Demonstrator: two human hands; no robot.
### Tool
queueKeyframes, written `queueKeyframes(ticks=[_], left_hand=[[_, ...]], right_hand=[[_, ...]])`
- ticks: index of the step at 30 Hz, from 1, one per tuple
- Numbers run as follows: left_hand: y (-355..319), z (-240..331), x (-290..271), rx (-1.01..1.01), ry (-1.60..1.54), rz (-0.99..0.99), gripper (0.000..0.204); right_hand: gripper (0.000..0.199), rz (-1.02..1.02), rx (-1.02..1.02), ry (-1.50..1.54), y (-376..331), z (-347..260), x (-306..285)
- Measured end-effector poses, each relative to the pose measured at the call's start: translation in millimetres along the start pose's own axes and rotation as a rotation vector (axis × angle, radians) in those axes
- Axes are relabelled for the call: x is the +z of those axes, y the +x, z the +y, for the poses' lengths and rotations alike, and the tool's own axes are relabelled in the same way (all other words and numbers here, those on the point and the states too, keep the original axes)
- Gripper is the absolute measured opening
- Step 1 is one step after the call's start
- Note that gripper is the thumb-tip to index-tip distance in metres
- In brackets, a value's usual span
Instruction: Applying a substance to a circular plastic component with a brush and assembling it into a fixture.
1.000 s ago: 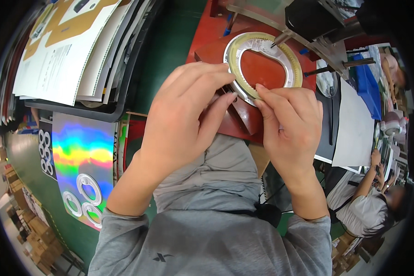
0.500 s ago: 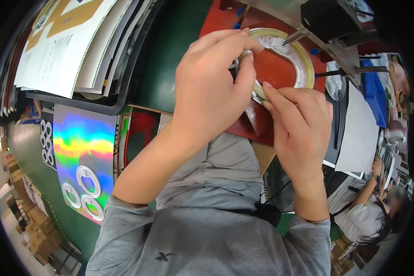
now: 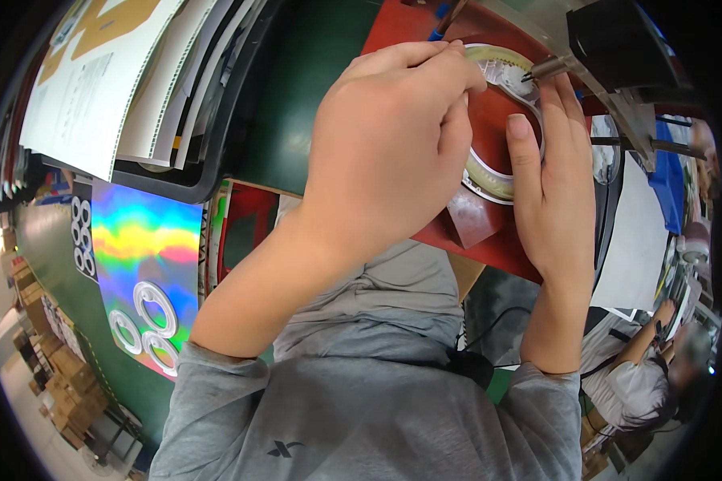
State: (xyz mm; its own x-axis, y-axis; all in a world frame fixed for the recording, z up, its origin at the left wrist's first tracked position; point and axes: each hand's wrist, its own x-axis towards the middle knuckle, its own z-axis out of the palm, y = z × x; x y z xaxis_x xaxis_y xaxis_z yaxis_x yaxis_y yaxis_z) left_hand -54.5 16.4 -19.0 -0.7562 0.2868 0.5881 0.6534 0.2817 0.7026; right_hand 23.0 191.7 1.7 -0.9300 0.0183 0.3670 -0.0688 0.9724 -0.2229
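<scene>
A clear, whitish ring (image 3: 489,183) with a yellowish toothed band lies on a red plate (image 3: 496,128). My left hand (image 3: 397,140) is curled over its left side, thumb and fingers closed at the rim; the hand hides that part. Along the ring's right side my right hand (image 3: 555,176) rests with fingers stretched out and thumb apart, holding nothing. Over the ring's upper right, close to my right fingertips, a metal nozzle (image 3: 547,69) reaches in from a black device (image 3: 622,44). A small piece of clear film (image 3: 469,218) sits just below the ring.
To the left, a black tray (image 3: 204,180) holds upright papers and folders. Below it, a rainbow-sheened sheet (image 3: 148,220) carries several clear rings (image 3: 154,309). Dark rods and a bracket stand at the right, with a blue bin (image 3: 667,180) beyond. Another person (image 3: 634,369) works at far right.
My right hand has left its pinch at the ring's lower edge and moved up along the right side, fingers straightened. My left hand shifted slightly right, still at the rim.
</scene>
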Motion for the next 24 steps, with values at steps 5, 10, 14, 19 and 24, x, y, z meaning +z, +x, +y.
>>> queueKeyframes(ticks=[5, 10, 14, 19, 24], left_hand=[[2.6, 2.5, 1.8, 0.075, 0.09, 0.015, 0.012], [-1.3, -2.9, 1.9, 0.115, 0.085, 0.041, 0.014], [-10.0, -9.0, 1.2, 0.054, -0.02, 0.026, 0.021], [-7.2, -0.6, 4.8, 0.099, -0.021, 0.025, 0.024], [-9.6, -5.1, -4.2, 0.069, 0.009, 0.016, 0.024]], right_hand=[[0.057, -0.046, 0.007, 0.014, 9.3, 2.6, -4.8], [0.059, 0.014, -0.004, 0.107, 8.5, 8.3, 4.3], [0.043, 0.145, -0.006, 0.235, -8.7, -3.6, -4.2], [0.032, 0.848, -0.224, 0.106, -8.2, -4.5, -99.1], [0.028, 0.887, -0.318, 0.383, 74.4, -47.2, -116.7]])
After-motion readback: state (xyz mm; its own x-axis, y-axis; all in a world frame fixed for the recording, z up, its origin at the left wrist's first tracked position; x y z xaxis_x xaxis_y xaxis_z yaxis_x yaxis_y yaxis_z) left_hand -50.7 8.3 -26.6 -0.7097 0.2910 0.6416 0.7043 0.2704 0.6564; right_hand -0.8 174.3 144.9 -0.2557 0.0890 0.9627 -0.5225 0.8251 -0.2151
